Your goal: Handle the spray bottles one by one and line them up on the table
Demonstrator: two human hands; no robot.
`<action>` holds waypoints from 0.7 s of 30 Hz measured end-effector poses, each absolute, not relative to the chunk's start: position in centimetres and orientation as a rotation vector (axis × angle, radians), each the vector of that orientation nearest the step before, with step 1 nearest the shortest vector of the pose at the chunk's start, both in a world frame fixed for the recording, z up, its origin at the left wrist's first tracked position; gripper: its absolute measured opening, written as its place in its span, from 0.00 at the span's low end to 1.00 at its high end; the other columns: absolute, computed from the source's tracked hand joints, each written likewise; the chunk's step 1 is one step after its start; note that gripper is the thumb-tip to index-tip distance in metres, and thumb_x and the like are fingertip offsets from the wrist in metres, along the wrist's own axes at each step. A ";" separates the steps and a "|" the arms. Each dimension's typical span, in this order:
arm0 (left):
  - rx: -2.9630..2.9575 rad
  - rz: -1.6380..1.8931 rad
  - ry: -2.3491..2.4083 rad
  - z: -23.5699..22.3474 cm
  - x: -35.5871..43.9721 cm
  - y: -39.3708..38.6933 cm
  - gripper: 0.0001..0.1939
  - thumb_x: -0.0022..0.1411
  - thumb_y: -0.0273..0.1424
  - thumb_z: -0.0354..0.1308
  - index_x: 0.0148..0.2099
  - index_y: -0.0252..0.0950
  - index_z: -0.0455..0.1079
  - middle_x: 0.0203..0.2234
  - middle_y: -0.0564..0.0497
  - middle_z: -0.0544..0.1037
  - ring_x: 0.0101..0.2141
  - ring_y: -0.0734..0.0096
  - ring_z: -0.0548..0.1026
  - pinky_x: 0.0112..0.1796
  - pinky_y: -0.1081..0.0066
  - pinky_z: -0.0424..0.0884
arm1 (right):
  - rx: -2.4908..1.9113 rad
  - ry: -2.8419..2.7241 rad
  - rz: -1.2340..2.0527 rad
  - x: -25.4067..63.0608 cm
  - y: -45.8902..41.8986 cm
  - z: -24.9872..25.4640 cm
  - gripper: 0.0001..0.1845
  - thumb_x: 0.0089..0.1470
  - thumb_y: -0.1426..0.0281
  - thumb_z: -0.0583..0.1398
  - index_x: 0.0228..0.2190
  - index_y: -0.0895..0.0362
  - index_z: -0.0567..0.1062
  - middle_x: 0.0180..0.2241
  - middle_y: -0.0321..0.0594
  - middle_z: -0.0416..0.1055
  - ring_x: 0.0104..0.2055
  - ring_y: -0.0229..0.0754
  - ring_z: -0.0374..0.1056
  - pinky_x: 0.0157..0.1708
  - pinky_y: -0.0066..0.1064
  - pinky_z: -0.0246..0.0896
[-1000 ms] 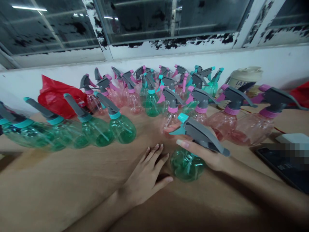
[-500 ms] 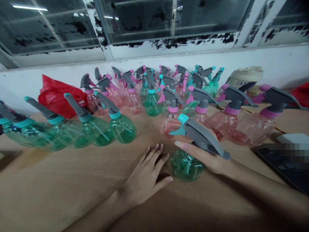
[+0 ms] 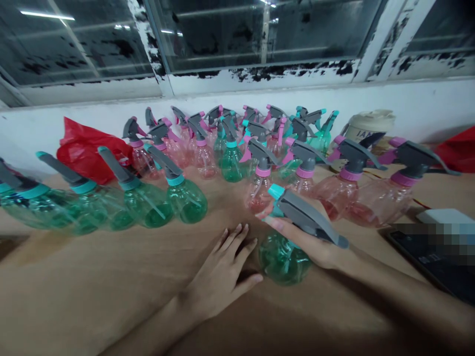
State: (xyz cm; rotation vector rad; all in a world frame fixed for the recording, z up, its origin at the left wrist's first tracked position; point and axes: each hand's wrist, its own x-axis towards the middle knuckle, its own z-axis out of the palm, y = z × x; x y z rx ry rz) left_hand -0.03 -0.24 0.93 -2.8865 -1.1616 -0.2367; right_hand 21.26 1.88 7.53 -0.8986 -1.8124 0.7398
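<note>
A green see-through spray bottle point(image 3: 285, 262) stands on the wooden table point(image 3: 111, 277), topped by a grey trigger head with a turquoise nozzle pointing left. My right hand point(image 3: 315, 242) is wrapped around its neck, just below the head, the fingers reaching the turquoise trigger. Flat on the tabletop, palm down with fingers spread, lies my left hand point(image 3: 224, 272). It holds nothing and sits just left of the bottle, its thumb close to the bottle's side.
Green spray bottles point(image 3: 187, 200) line up at the left, pink ones point(image 3: 336, 195) at the right, and several mixed ones point(image 3: 232, 160) behind. A red plastic bag point(image 3: 87, 153) lies back left. A phone point(image 3: 415, 257), white box point(image 3: 445, 217) and pale container point(image 3: 371, 123) are at the right.
The fingers of my right hand have closed in over the turquoise trigger, which now shows less. My left hand stays flat on the table. The view has shifted slightly.
</note>
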 end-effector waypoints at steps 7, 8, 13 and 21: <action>-2.889 -0.258 -1.179 1.0 0.0 -0.2 0.31 0.68 0.48 0.48 0.64 0.33 0.56 0.64 0.39 0.55 0.63 0.52 0.51 0.59 0.51 0.53 | -0.850 -1.847 0.681 21.4 1.5 7.9 0.09 0.55 0.62 0.60 0.27 0.54 0.72 0.25 0.31 0.70 0.26 0.35 0.66 0.28 0.29 0.62; -2.880 -0.255 -1.175 0.9 0.0 -0.2 0.31 0.68 0.48 0.49 0.64 0.33 0.56 0.64 0.39 0.55 0.63 0.52 0.51 0.59 0.51 0.53 | -0.851 -1.839 0.719 21.4 1.5 7.9 0.08 0.54 0.62 0.61 0.30 0.53 0.74 0.27 0.32 0.72 0.28 0.36 0.68 0.29 0.30 0.64; -2.859 -0.284 -1.148 0.8 -0.1 -0.2 0.32 0.68 0.48 0.48 0.64 0.31 0.56 0.64 0.37 0.54 0.64 0.53 0.51 0.59 0.51 0.54 | -0.878 -1.799 0.873 21.6 1.1 7.8 0.16 0.50 0.61 0.62 0.42 0.50 0.75 0.37 0.36 0.76 0.25 0.37 0.68 0.24 0.31 0.66; -2.840 -0.274 -1.119 0.5 -0.1 0.0 0.31 0.69 0.49 0.46 0.63 0.30 0.58 0.64 0.38 0.56 0.64 0.54 0.50 0.59 0.51 0.53 | -0.894 -1.844 0.971 23.1 1.0 7.7 0.29 0.41 0.64 0.69 0.47 0.48 0.73 0.29 0.32 0.71 0.22 0.36 0.60 0.18 0.29 0.59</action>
